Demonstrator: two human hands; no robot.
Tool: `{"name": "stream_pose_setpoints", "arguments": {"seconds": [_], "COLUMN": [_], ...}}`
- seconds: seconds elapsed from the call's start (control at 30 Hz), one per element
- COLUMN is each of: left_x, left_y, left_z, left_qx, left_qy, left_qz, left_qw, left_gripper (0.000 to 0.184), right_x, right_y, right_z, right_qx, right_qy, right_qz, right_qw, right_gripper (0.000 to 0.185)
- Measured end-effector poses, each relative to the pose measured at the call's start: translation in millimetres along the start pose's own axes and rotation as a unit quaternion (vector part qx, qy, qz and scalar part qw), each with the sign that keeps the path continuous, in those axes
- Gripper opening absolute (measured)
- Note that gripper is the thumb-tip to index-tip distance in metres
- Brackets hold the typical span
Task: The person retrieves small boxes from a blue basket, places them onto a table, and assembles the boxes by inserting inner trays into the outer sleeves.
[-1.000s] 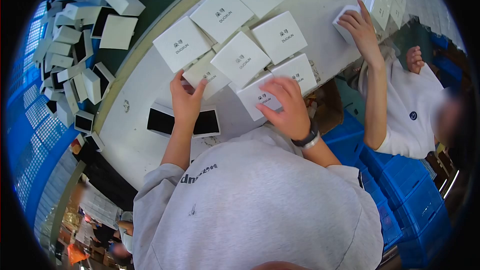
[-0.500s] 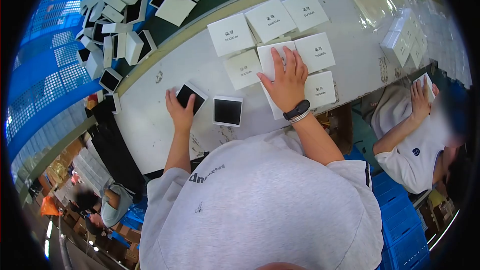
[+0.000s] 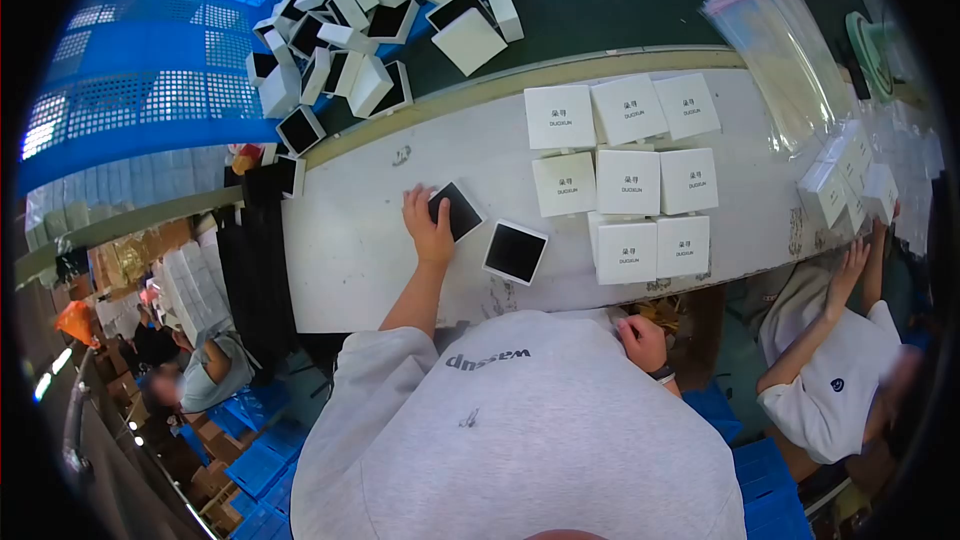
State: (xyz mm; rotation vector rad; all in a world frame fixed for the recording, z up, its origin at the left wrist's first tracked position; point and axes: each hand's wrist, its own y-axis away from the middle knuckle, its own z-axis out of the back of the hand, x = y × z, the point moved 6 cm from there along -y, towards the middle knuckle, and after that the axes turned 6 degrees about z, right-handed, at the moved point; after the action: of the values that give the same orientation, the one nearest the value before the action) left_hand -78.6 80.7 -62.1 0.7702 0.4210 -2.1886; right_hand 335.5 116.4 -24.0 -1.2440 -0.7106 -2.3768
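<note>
My left hand (image 3: 430, 230) is at the left edge of a white box half with a black inside (image 3: 458, 212), its thumb over the edge and its fingers along the outer side. Just right of it lies a second white box half with a black inside (image 3: 516, 252), untouched. My right hand (image 3: 642, 342) is curled up close to my shirt at the table's front edge, with nothing showing in it. Beyond it stand several white lidded boxes (image 3: 628, 182) printed "DUOXUN", set close together in rows.
Many loose white box halves (image 3: 370, 85) are heaped at the back left by a blue perforated crate (image 3: 170, 90). Clear plastic bags (image 3: 775, 60) lie at the back right. More white boxes (image 3: 828, 190) stand by a co-worker (image 3: 840, 360) on the right.
My right hand has left the printed boxes and drawn back to my body, curled. The left hand stays at the same box half. The view has shifted, and the co-worker's box is now at the stack.
</note>
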Motion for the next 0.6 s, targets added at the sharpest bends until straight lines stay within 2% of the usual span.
{"name": "stream_pose_setpoints", "arguments": {"seconds": [0.03, 0.1, 0.17, 0.23, 0.3, 0.37, 0.6], "left_x": [-1.7, 4.7, 9.7, 8.2, 6.1, 2.6, 5.2], "left_y": [-1.0, -2.0, 0.2, 0.1, 0.3, -0.2, 2.8], "left_z": [1.9, 2.0, 2.2, 3.6, 7.1, 2.8, 4.3], "left_qx": [-0.007, -0.014, -0.032, -0.035, -0.045, -0.041, -0.051], "left_qy": [0.001, -0.004, -0.017, -0.012, -0.011, -0.005, -0.044], "left_qz": [-0.001, -0.008, -0.024, -0.030, -0.034, -0.043, -0.040], "left_qw": [1.000, 1.000, 0.999, 0.999, 0.998, 0.998, 0.997], "left_gripper": [0.028, 0.028, 0.026, 0.029, 0.029, 0.029, 0.023], "right_x": [-23.8, -124.0, -209.1, -333.2, -338.1, -328.0, -311.6], "right_y": [14.6, 53.6, 98.9, 170.2, 184.4, 189.5, 183.4], "right_z": [-5.5, -21.7, -27.8, -56.9, -50.5, -43.7, -42.3], "right_qx": [0.002, -0.039, -0.098, 0.027, 0.081, 0.074, 0.062], "right_qy": [0.002, -0.113, -0.004, 0.146, 0.142, 0.117, 0.080], "right_qz": [0.003, -0.256, -0.209, -0.156, -0.291, -0.362, -0.395], "right_qw": [1.000, 0.959, 0.973, 0.977, 0.943, 0.922, 0.913], "right_gripper": [0.010, 0.023, 0.027, 0.032, 0.032, 0.032, 0.033]}}
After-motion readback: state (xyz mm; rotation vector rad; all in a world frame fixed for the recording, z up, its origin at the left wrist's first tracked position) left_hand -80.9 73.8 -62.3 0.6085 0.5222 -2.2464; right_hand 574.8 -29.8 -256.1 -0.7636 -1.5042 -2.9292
